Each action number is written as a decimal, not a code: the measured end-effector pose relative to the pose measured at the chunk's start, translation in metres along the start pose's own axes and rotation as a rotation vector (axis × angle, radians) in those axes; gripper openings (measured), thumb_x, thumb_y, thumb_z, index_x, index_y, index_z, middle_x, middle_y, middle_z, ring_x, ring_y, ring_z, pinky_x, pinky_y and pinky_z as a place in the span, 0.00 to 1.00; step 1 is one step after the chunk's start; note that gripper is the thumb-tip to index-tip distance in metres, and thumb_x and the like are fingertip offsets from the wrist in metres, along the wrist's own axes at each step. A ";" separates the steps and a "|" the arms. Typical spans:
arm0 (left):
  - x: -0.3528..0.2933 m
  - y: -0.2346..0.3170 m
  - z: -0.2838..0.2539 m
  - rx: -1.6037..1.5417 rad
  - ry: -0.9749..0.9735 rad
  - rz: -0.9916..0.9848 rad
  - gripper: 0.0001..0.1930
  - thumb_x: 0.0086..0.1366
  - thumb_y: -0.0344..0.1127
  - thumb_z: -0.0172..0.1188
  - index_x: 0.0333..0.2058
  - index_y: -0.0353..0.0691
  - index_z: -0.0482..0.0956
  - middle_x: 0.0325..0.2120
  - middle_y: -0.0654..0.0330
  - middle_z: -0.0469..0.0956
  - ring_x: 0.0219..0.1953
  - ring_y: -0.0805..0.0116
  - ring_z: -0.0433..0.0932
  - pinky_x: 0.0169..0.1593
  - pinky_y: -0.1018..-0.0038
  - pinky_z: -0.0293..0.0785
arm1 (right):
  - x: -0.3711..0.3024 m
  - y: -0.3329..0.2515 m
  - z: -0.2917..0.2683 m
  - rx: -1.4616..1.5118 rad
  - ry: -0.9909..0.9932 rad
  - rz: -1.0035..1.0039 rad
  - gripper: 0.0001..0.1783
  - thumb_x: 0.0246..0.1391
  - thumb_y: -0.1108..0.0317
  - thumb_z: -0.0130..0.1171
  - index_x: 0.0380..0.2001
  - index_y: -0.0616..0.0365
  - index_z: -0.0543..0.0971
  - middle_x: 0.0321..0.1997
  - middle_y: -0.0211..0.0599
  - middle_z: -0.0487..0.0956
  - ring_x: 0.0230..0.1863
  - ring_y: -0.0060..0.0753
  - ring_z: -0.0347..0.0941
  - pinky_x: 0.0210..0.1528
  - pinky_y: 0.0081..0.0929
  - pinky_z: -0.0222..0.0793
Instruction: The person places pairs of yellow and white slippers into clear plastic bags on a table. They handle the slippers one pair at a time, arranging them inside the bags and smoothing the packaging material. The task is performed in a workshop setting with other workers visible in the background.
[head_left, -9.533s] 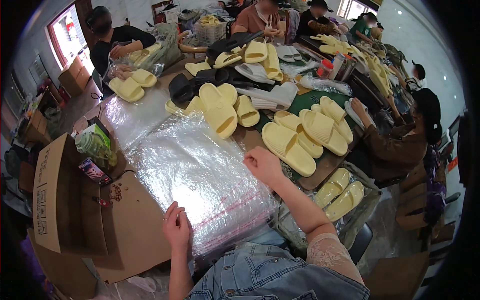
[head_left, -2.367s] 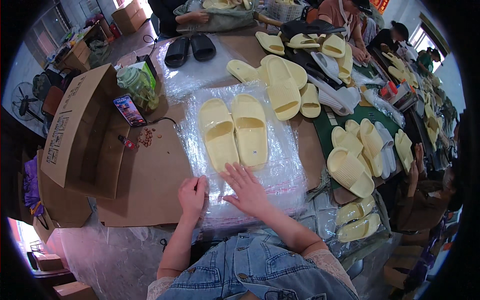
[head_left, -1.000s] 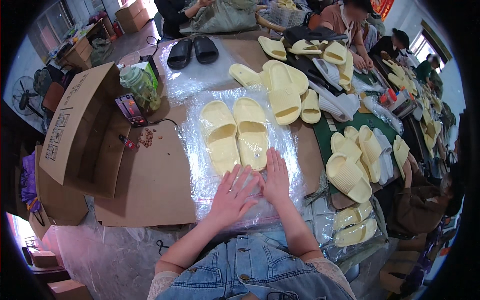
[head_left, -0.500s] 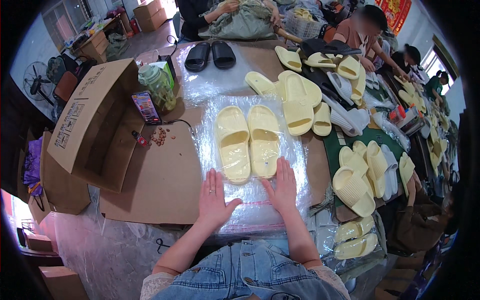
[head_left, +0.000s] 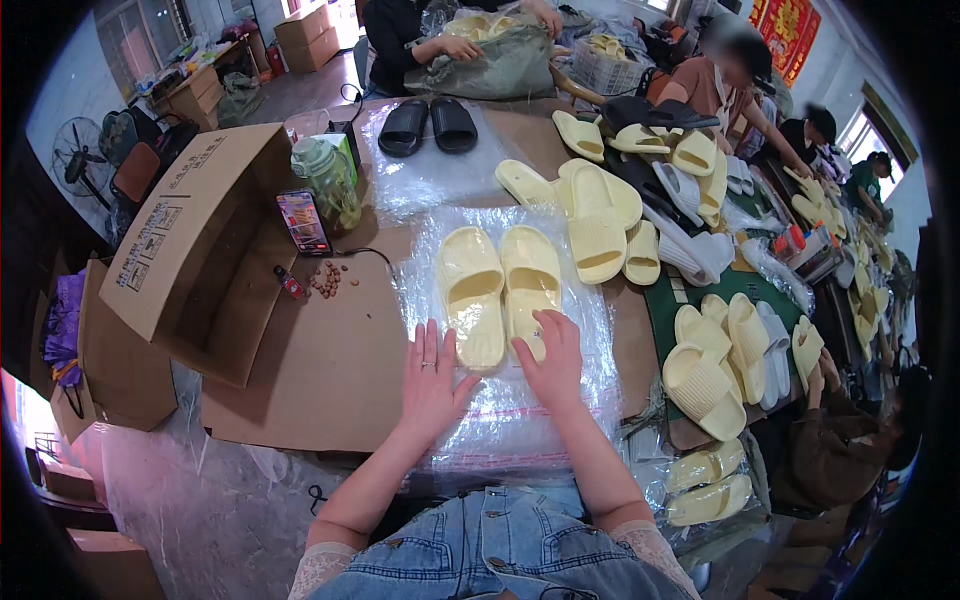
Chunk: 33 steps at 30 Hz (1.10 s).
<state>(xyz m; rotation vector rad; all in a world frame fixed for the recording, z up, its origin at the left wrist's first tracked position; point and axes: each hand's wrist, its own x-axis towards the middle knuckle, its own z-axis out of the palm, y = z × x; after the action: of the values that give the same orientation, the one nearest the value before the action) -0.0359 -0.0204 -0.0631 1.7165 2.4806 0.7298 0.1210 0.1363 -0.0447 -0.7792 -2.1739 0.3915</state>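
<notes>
1. Neither hand gripped anything: the left hand (head_left: pixel 432 385) lay flat with its fingers spread on the stack of clear plastic bags (head_left: pixel 520 420), and the right hand (head_left: pixel 553 360) was likewise open, its fingertips touching the heel end of the right slipper.
2. The pair of pale yellow foam slippers (head_left: pixel 500 290) lay side by side, soles down and toes pointing away from the person, on the middle of the plastic sheets, just beyond the two hands.
3. From where I stood, the slippers seemed only laid out on top; I could not tell for sure whether any film already covered them. By my judgement the bagging was at an early stage, with the slipping in and sealing left to do.
4. To the left, an open brown cardboard box (head_left: pixel 215 265) lay tipped on its side on flattened cardboard, with a green-lidded jar (head_left: pixel 325 180), a phone (head_left: pixel 302 222) and some scattered nuts (head_left: pixel 328 280) near it.
5. A pair of black slides (head_left: pixel 430 125) sat on more plastic at the far end of the table.
6. Many loose yellow slippers (head_left: pixel 600 215) were heaped to the right, suggesting plenty of pairs waiting, while other people worked around the table.
</notes>
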 end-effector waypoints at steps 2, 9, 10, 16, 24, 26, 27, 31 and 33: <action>0.001 -0.007 0.009 -0.091 -0.003 -0.018 0.43 0.68 0.56 0.56 0.71 0.32 0.54 0.73 0.36 0.49 0.75 0.36 0.46 0.74 0.46 0.44 | 0.012 0.003 0.012 -0.092 -0.046 0.045 0.32 0.57 0.51 0.66 0.53 0.68 0.74 0.51 0.53 0.74 0.52 0.56 0.70 0.55 0.46 0.69; -0.001 -0.009 0.013 -0.118 0.006 -0.045 0.44 0.68 0.55 0.56 0.71 0.28 0.52 0.73 0.37 0.49 0.76 0.41 0.46 0.76 0.50 0.43 | 0.050 0.001 0.053 -0.298 -0.137 0.201 0.30 0.56 0.44 0.65 0.40 0.66 0.75 0.41 0.50 0.75 0.45 0.51 0.73 0.48 0.44 0.71; -0.001 -0.009 0.013 -0.122 0.004 -0.044 0.44 0.68 0.55 0.56 0.71 0.28 0.52 0.73 0.37 0.49 0.76 0.41 0.46 0.76 0.50 0.43 | 0.053 0.004 0.058 -0.283 -0.159 0.221 0.29 0.57 0.44 0.65 0.39 0.65 0.75 0.41 0.50 0.75 0.45 0.50 0.73 0.48 0.44 0.71; -0.001 -0.009 0.012 -0.094 0.017 -0.043 0.44 0.68 0.54 0.56 0.71 0.28 0.53 0.73 0.36 0.50 0.75 0.40 0.48 0.75 0.49 0.44 | 0.051 0.000 0.066 -0.162 -0.065 0.167 0.22 0.58 0.50 0.64 0.38 0.61 0.76 0.42 0.46 0.75 0.48 0.49 0.72 0.49 0.44 0.71; 0.001 -0.008 0.009 -0.088 -0.032 -0.040 0.41 0.68 0.56 0.56 0.66 0.25 0.61 0.70 0.33 0.53 0.74 0.38 0.48 0.75 0.48 0.43 | 0.095 -0.089 0.102 0.104 -0.212 -0.671 0.14 0.56 0.62 0.63 0.43 0.54 0.79 0.68 0.40 0.70 0.58 0.44 0.69 0.59 0.41 0.65; -0.002 -0.011 0.015 -0.051 -0.016 -0.023 0.42 0.70 0.58 0.54 0.67 0.24 0.59 0.71 0.34 0.52 0.75 0.38 0.47 0.76 0.49 0.41 | 0.117 -0.108 0.127 0.083 -0.305 -0.758 0.14 0.57 0.61 0.61 0.43 0.55 0.78 0.72 0.39 0.67 0.58 0.43 0.69 0.58 0.40 0.65; -0.002 -0.011 0.017 -0.067 -0.018 -0.023 0.43 0.70 0.58 0.53 0.67 0.24 0.58 0.71 0.34 0.51 0.75 0.38 0.47 0.76 0.49 0.41 | 0.128 -0.115 0.140 0.069 -0.351 -0.800 0.14 0.58 0.61 0.60 0.43 0.56 0.78 0.73 0.39 0.65 0.57 0.42 0.69 0.57 0.39 0.65; 0.002 -0.012 0.016 -0.091 -0.013 -0.001 0.45 0.69 0.57 0.53 0.70 0.25 0.52 0.72 0.35 0.50 0.75 0.38 0.46 0.76 0.48 0.40 | 0.162 -0.137 0.186 -0.073 -0.456 -0.828 0.14 0.56 0.61 0.60 0.42 0.57 0.78 0.76 0.40 0.60 0.50 0.39 0.70 0.52 0.38 0.66; -0.001 -0.011 0.016 -0.167 0.009 -0.017 0.44 0.68 0.56 0.55 0.69 0.27 0.54 0.71 0.35 0.52 0.75 0.37 0.47 0.75 0.47 0.41 | 0.170 -0.144 0.203 -0.090 -0.450 -0.880 0.14 0.54 0.62 0.59 0.41 0.57 0.79 0.75 0.42 0.62 0.48 0.38 0.71 0.51 0.38 0.66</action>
<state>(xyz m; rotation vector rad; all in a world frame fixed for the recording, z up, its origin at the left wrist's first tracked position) -0.0407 -0.0191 -0.0819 1.6356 2.3608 0.9153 -0.1780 0.1309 -0.0071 0.3001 -2.7033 0.0012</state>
